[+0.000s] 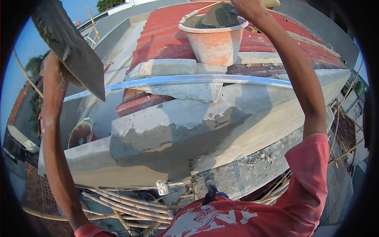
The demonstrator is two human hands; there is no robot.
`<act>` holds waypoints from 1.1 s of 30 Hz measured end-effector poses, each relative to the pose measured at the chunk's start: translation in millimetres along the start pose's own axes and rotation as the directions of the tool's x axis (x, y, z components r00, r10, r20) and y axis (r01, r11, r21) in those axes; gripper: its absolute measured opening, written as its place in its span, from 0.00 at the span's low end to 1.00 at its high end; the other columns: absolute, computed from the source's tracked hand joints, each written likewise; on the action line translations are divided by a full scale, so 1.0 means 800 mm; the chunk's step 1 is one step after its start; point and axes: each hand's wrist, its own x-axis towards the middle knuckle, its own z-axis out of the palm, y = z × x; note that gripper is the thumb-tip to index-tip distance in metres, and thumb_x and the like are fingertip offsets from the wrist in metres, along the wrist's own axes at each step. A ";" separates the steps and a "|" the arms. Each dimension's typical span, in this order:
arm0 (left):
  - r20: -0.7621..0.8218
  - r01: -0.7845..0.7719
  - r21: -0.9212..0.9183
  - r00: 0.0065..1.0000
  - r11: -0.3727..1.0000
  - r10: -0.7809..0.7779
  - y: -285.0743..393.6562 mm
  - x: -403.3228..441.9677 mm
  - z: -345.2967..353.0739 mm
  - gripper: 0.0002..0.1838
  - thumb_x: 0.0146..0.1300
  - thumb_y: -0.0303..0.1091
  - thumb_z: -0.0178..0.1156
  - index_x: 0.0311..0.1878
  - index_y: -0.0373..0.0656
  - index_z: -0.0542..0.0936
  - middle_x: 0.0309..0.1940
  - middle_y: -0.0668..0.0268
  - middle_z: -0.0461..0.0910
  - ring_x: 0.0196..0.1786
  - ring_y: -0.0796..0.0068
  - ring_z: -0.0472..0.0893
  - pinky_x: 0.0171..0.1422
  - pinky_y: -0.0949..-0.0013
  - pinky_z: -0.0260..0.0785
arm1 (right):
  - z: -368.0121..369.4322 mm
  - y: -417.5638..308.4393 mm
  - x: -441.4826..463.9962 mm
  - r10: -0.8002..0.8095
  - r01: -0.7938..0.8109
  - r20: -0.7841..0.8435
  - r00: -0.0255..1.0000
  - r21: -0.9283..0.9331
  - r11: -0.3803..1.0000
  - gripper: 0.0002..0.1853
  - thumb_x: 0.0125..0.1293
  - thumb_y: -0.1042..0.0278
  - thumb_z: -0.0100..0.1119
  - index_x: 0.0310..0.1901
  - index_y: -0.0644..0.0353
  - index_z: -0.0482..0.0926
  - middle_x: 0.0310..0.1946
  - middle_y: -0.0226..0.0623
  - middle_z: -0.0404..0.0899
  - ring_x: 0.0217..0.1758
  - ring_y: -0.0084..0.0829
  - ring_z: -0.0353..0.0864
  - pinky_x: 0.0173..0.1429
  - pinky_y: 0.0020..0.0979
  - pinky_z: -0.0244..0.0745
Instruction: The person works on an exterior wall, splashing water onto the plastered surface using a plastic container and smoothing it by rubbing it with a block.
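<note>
My left hand [58, 70] is raised at the left, closed on a grey, mortar-smeared plasterer's board [73, 49]; the board hides most of its fingers. At the top, my right hand [249, 8] reaches over the rim of an orange bucket [215, 45] and is closed on a trowel with a pale handle [271, 3]. The dark, mortar-coated trowel blade [229, 15] is against the wet grey mortar [209, 19] in the bucket. A yellow-handled tool [192, 14] lies across the rim.
A long metal straightedge [177, 80] crosses the concrete ledge [189, 114], which bears patches of damp mortar. Red corrugated roofing [166, 35] rises behind. Bamboo poles [134, 207] lie below the ledge, above a drop. Another bucket [81, 132] stands in the gutter at left.
</note>
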 end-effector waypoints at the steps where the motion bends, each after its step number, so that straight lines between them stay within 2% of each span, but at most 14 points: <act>1: 0.392 -0.104 0.115 0.918 0.988 0.051 0.008 0.007 0.022 0.17 0.57 0.36 0.61 0.47 0.39 0.73 0.36 0.62 0.78 0.39 0.64 0.78 0.45 0.63 0.71 | 0.036 -0.004 0.013 -0.051 0.047 0.069 0.996 0.056 0.997 0.08 0.50 0.66 0.56 0.27 0.62 0.80 0.24 0.47 0.79 0.34 0.42 0.80 0.38 0.42 0.73; 2: 0.535 -0.619 0.460 0.765 0.636 0.358 0.011 0.016 0.050 0.17 0.57 0.33 0.60 0.49 0.42 0.72 0.36 0.61 0.78 0.41 0.62 0.78 0.46 0.62 0.71 | 0.059 -0.009 0.023 -0.104 0.090 0.132 0.986 0.112 0.990 0.08 0.51 0.66 0.56 0.28 0.61 0.80 0.24 0.48 0.79 0.34 0.42 0.80 0.38 0.41 0.73; 3: 0.756 -0.832 0.553 0.481 -0.039 0.444 0.011 0.029 0.081 0.18 0.57 0.31 0.58 0.51 0.45 0.71 0.37 0.61 0.77 0.42 0.59 0.78 0.47 0.61 0.71 | 0.071 -0.015 0.029 -0.104 0.090 0.117 0.988 0.116 0.989 0.08 0.51 0.66 0.56 0.28 0.61 0.80 0.24 0.48 0.79 0.34 0.42 0.80 0.38 0.41 0.73; 5: 0.789 -0.850 0.472 0.287 -0.236 0.543 -0.002 0.055 0.144 0.21 0.54 0.24 0.54 0.54 0.45 0.71 0.38 0.55 0.77 0.41 0.53 0.77 0.46 0.60 0.71 | 0.077 -0.030 0.040 -0.099 0.116 0.350 0.932 -0.027 0.993 0.10 0.58 0.58 0.59 0.34 0.54 0.81 0.34 0.35 0.82 0.43 0.32 0.80 0.51 0.43 0.65; 7: 0.627 -0.661 0.719 0.751 0.215 0.207 -0.006 0.035 0.212 0.25 0.62 0.29 0.48 0.64 0.52 0.65 0.44 0.50 0.74 0.48 0.59 0.75 0.49 0.55 0.66 | 0.052 -0.036 0.035 -0.058 0.068 0.512 0.857 -0.001 0.998 0.08 0.55 0.61 0.60 0.35 0.51 0.81 0.35 0.33 0.82 0.46 0.31 0.79 0.59 0.53 0.57; 9: 0.754 -0.797 0.413 0.027 -0.441 0.657 -0.047 0.080 0.272 0.17 0.64 0.30 0.47 0.56 0.44 0.70 0.27 0.53 0.76 0.30 0.59 0.77 0.35 0.58 0.69 | 0.064 -0.013 0.023 -0.054 0.073 0.357 0.933 -0.040 0.996 0.06 0.56 0.62 0.59 0.35 0.50 0.81 0.35 0.33 0.81 0.46 0.31 0.79 0.58 0.54 0.58; 12: 0.792 -0.852 0.410 0.156 -0.325 0.590 -0.048 0.074 0.341 0.14 0.64 0.31 0.47 0.52 0.39 0.70 0.28 0.55 0.74 0.31 0.63 0.76 0.34 0.60 0.69 | 0.017 0.040 -0.008 0.073 -0.113 0.212 0.975 0.183 0.977 0.07 0.51 0.64 0.57 0.28 0.57 0.81 0.29 0.46 0.81 0.35 0.45 0.81 0.42 0.45 0.72; 14: 0.797 -0.874 0.389 0.160 -0.292 0.582 -0.056 0.075 0.377 0.15 0.63 0.30 0.48 0.52 0.40 0.70 0.29 0.55 0.75 0.32 0.62 0.76 0.36 0.60 0.69 | -0.002 0.081 -0.048 0.016 -0.017 0.013 1.000 0.110 0.994 0.09 0.60 0.60 0.56 0.32 0.56 0.77 0.33 0.37 0.78 0.44 0.38 0.76 0.57 0.45 0.62; 18: 0.826 -0.913 0.324 0.145 -0.248 0.545 -0.086 0.081 0.436 0.16 0.61 0.29 0.49 0.53 0.41 0.70 0.31 0.55 0.75 0.35 0.60 0.76 0.38 0.60 0.70 | -0.052 0.131 -0.142 -0.069 0.086 -0.220 0.973 0.072 0.994 0.14 0.62 0.58 0.56 0.31 0.63 0.75 0.26 0.37 0.71 0.34 0.36 0.73 0.45 0.35 0.67; 24: 0.879 -0.962 0.217 0.119 -0.165 0.461 -0.129 0.079 0.478 0.19 0.59 0.27 0.50 0.55 0.44 0.70 0.35 0.55 0.76 0.39 0.57 0.77 0.43 0.59 0.71 | -0.113 0.141 -0.262 0.236 -0.296 0.263 0.935 0.218 0.930 0.11 0.58 0.64 0.59 0.32 0.65 0.74 0.32 0.39 0.74 0.43 0.41 0.72 0.53 0.39 0.64; 30: 0.912 -0.986 -0.014 -0.082 -0.169 0.402 -0.183 0.068 0.489 0.22 0.56 0.26 0.52 0.56 0.46 0.70 0.38 0.55 0.77 0.44 0.54 0.78 0.47 0.59 0.71 | -0.128 0.126 -0.313 0.272 -0.391 0.328 0.905 0.384 0.837 0.07 0.59 0.74 0.57 0.33 0.67 0.71 0.34 0.42 0.71 0.43 0.43 0.70 0.50 0.37 0.63; 31: 0.951 -0.977 0.029 -0.038 -0.210 0.306 -0.194 0.070 0.488 0.20 0.60 0.34 0.53 0.57 0.50 0.71 0.37 0.57 0.77 0.46 0.55 0.77 0.51 0.55 0.69 | -0.129 0.121 -0.317 0.272 -0.390 0.326 0.905 0.383 0.838 0.06 0.60 0.75 0.56 0.34 0.67 0.71 0.36 0.44 0.70 0.44 0.45 0.70 0.51 0.38 0.63; 32: 0.899 -0.873 0.360 0.418 0.328 0.128 -0.197 0.059 0.495 0.22 0.62 0.50 0.51 0.57 0.54 0.72 0.40 0.60 0.78 0.49 0.57 0.77 0.55 0.52 0.65 | -0.131 0.118 -0.317 0.230 -0.339 0.301 0.926 0.387 0.857 0.06 0.60 0.75 0.55 0.35 0.67 0.70 0.37 0.45 0.70 0.44 0.45 0.69 0.52 0.39 0.63; 33: 0.909 -0.801 0.358 0.416 0.480 0.015 -0.206 0.066 0.494 0.27 0.57 0.57 0.51 0.57 0.54 0.74 0.46 0.60 0.78 0.52 0.58 0.75 0.57 0.54 0.64 | -0.131 0.115 -0.318 0.188 -0.287 0.275 0.943 0.389 0.875 0.05 0.60 0.76 0.54 0.35 0.68 0.70 0.37 0.45 0.70 0.45 0.46 0.69 0.53 0.40 0.63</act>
